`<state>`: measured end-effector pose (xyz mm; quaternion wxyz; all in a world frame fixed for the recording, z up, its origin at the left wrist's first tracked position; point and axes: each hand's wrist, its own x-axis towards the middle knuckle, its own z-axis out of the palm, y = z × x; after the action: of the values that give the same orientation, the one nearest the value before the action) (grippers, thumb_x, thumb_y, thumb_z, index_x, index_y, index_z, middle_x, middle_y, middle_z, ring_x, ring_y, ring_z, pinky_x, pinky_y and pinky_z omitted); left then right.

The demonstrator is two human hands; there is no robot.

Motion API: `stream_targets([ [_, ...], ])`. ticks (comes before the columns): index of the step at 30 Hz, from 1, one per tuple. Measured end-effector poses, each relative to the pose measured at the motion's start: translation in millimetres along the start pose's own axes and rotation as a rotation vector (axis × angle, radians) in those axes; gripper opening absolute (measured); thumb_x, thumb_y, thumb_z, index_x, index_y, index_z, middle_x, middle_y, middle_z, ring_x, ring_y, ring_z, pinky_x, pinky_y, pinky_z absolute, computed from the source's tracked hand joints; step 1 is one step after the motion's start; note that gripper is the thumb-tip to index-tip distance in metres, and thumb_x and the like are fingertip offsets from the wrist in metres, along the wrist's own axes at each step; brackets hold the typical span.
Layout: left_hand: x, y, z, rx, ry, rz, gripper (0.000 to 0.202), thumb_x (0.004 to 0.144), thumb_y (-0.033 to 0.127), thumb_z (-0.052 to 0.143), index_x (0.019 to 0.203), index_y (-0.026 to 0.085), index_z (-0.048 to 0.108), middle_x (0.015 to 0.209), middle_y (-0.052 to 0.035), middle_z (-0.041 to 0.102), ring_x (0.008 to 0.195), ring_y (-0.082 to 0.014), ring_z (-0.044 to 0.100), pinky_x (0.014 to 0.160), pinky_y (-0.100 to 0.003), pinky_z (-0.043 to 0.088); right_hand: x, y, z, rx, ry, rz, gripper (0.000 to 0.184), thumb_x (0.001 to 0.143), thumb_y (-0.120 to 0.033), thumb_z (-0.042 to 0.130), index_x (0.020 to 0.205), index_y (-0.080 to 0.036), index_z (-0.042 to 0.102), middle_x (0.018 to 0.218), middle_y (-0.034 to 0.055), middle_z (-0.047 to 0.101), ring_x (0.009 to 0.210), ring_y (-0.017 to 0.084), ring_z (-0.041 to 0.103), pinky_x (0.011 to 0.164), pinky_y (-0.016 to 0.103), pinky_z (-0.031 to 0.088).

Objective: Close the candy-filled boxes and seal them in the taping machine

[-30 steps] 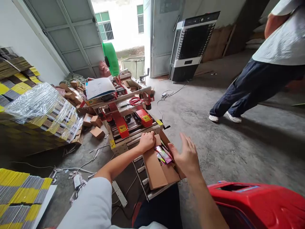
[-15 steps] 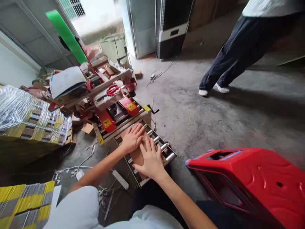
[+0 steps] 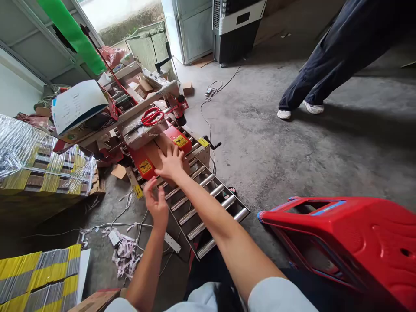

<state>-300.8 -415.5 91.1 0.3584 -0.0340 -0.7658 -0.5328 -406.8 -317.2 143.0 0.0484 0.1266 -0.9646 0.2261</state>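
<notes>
A brown cardboard box (image 3: 151,153) lies between the red side guards of a carton-sealing machine (image 3: 130,113), its far end hidden under the machine's crossbar. My right hand (image 3: 172,164) rests on the box's near top with fingers spread. Just left of the box hangs my left hand (image 3: 157,204), empty, its fingers loosely bent and apart. Below my right forearm runs a short roller conveyor (image 3: 202,225) with bare metal rollers. Red-handled scissors (image 3: 152,117) lie on the machine's crossbar above the box.
A red plastic stool (image 3: 354,234) lies tipped at the right. Wrapped stacks with yellow bands (image 3: 39,273) stand at the left. Cords and a power strip (image 3: 172,242) lie on the floor. Another person's legs (image 3: 321,60) are at upper right, near an air cooler (image 3: 238,37).
The cardboard box has moved forward off the roller conveyor into the machine, with my right hand following on it. My left hand has come off the box and drawn back to the left.
</notes>
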Motion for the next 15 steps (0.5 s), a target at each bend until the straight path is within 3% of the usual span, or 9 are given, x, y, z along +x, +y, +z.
stream_targets([
  [2, -26.1, -2.6, -2.7, -0.043, -0.094, -0.062, 0.029, 0.097, 0.034, 0.056, 0.124, 0.023, 0.055, 0.128, -0.0098, 0.059, 0.126, -0.0224, 0.055, 0.113, -0.042, 0.042, -13.9, 7.6, 4.4, 0.057, 0.091, -0.084, 0.09, 0.085, -0.055, 0.068, 0.157, -0.016, 0.031, 0.166, 0.0226, 0.015, 0.153, 0.039, 0.013, 0.118, 0.067, 0.008],
  [4, -50.2, -8.3, -0.1, -0.085, -0.181, -0.12, 0.031, 0.096, 0.034, 0.056, 0.125, 0.023, 0.055, 0.128, -0.0098, 0.06, 0.124, -0.022, 0.057, 0.111, -0.041, 0.043, -74.0, 34.2, 13.2, 0.156, 0.213, -0.087, 0.079, 0.089, -0.048, 0.066, 0.155, -0.017, 0.035, 0.163, 0.0187, 0.028, 0.152, 0.031, 0.024, 0.123, 0.059, 0.011],
  [6, -70.7, -12.7, 8.0, -0.14, -0.286, -0.161, 0.03, 0.096, 0.034, 0.057, 0.124, 0.023, 0.056, 0.126, -0.01, 0.061, 0.121, -0.0217, 0.058, 0.109, -0.041, 0.044, -165.2, 71.5, 22.6, 0.289, 0.212, 0.021, 0.051, 0.093, -0.034, 0.063, 0.141, -0.018, 0.055, 0.146, 0.0144, 0.055, 0.138, 0.024, 0.049, 0.119, 0.048, 0.032],
  [7, -79.8, -12.8, 14.2, -0.176, -0.347, -0.174, 0.03, 0.095, 0.035, 0.057, 0.122, 0.022, 0.057, 0.125, -0.0102, 0.062, 0.119, -0.0216, 0.058, 0.108, -0.041, 0.045, -216.5, 88.0, 25.7, 0.329, 0.208, 0.116, 0.035, 0.092, -0.027, 0.062, 0.126, -0.019, 0.066, 0.132, 0.012, 0.066, 0.125, 0.023, 0.06, 0.11, 0.042, 0.045],
  [9, -96.8, -6.7, 31.5, -0.274, -0.489, -0.197, 0.029, 0.094, 0.036, 0.058, 0.119, 0.021, 0.058, 0.122, -0.0104, 0.063, 0.115, -0.021, 0.06, 0.104, -0.039, 0.047, -318.0, 105.6, 26.4, 0.306, 0.255, 0.33, 0.02, 0.09, -0.017, 0.061, 0.105, -0.018, 0.074, 0.107, 0.009, 0.075, 0.1, 0.021, 0.072, 0.09, 0.035, 0.056],
  [12, -125.8, 22.4, 71.6, -0.45, -0.773, -0.204, 0.028, 0.092, 0.037, 0.061, 0.114, 0.02, 0.06, 0.118, -0.0096, 0.064, 0.106, -0.0191, 0.064, 0.096, -0.036, 0.051, -442.1, 88.8, 10.4, 0.205, 0.406, 0.67, 0.018, 0.089, -0.014, 0.06, 0.099, -0.019, 0.075, 0.099, 0.0065, 0.077, 0.09, 0.02, 0.074, 0.082, 0.033, 0.058],
  [15, -172.1, 77.7, 119.2, -0.607, -1.089, -0.127, 0.027, 0.091, 0.038, 0.062, 0.109, 0.019, 0.062, 0.113, -0.008, 0.067, 0.095, -0.0167, 0.066, 0.088, -0.032, 0.053, -530.6, 39.1, -29.6, 0.046, 0.622, 0.91, 0.019, 0.093, -0.018, 0.059, 0.104, -0.022, 0.074, 0.103, 0.0053, 0.077, 0.095, 0.018, 0.072, 0.09, 0.033, 0.057],
])
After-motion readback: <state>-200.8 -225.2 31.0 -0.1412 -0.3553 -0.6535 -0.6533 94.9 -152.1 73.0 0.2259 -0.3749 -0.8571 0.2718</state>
